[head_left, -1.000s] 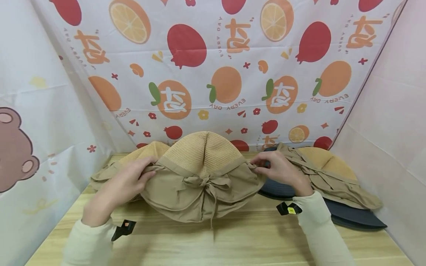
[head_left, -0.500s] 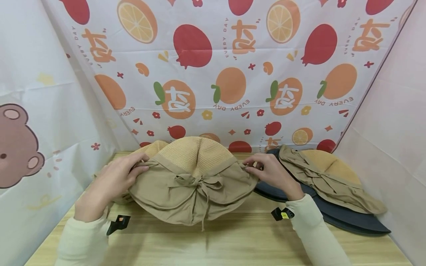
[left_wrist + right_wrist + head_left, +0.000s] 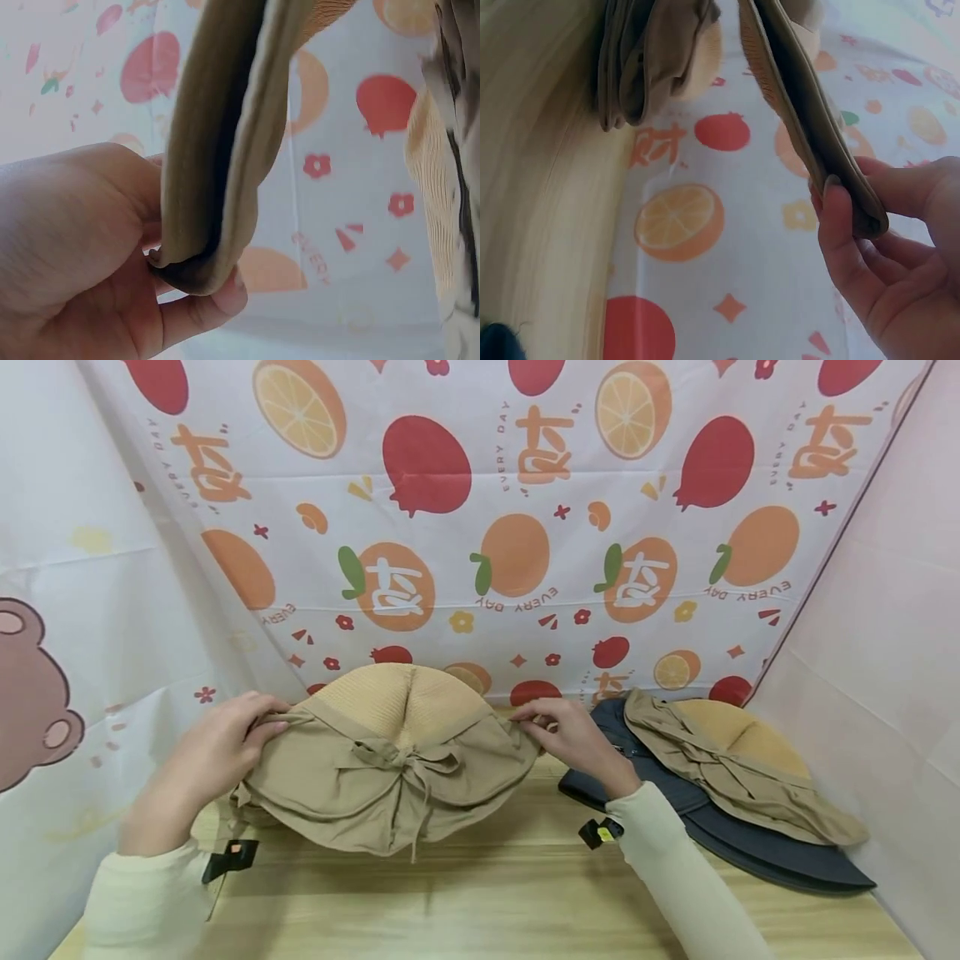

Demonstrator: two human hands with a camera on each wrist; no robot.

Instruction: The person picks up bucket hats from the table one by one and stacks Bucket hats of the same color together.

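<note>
A tan sun hat (image 3: 322,777), folded flat, has a woven straw crown and a cloth brim with a tied bow at its front. My left hand (image 3: 202,760) pinches the left end of the brim between thumb and fingers. At the opposite end, my right hand (image 3: 581,739) pinches the brim the same way. The left wrist view shows the folded brim edge (image 3: 202,150) between thumb and fingers, and the right wrist view shows the other edge (image 3: 832,150) gripped likewise. Behind the held hat's lower left, another tan hat (image 3: 247,814) is mostly hidden.
On the right of the wooden table (image 3: 480,910), a tan hat (image 3: 742,768) with a straw crown lies folded on dark navy hats (image 3: 780,856). A fruit-print cloth (image 3: 465,552) hangs behind, with pale cloth walls on both sides.
Both hands have carried the folded hat to the left, over the tan hat there, which it now mostly covers. More of the navy hats shows at right. The grip of both hands stays the same.
</note>
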